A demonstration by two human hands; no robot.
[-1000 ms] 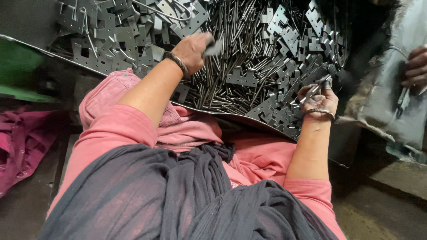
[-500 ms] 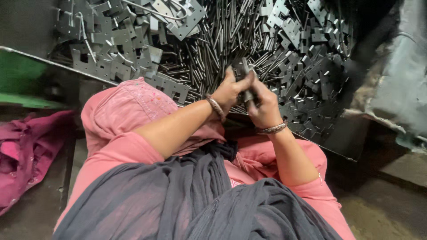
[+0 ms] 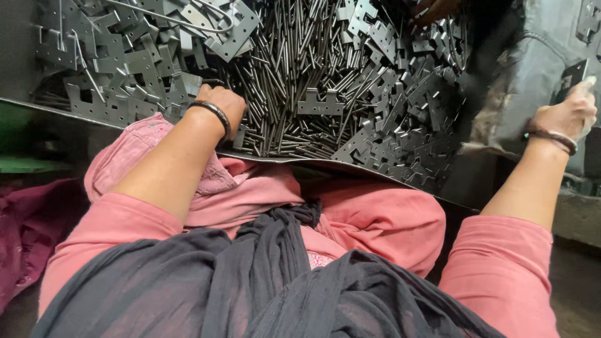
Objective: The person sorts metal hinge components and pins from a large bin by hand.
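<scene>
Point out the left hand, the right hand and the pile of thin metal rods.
left hand (image 3: 224,103), head view, on the back of the hand.
right hand (image 3: 570,112), head view, on the back of the hand.
pile of thin metal rods (image 3: 288,69), head view, mid-pile.

Dim overall; metal glints; dark corners; slight blur

The hands have parted: the left hand (image 3: 224,103) now rests on the metal pins (image 3: 288,94), while the right hand (image 3: 566,116) has swung out, gripping a flat metal plate (image 3: 573,74)
</scene>
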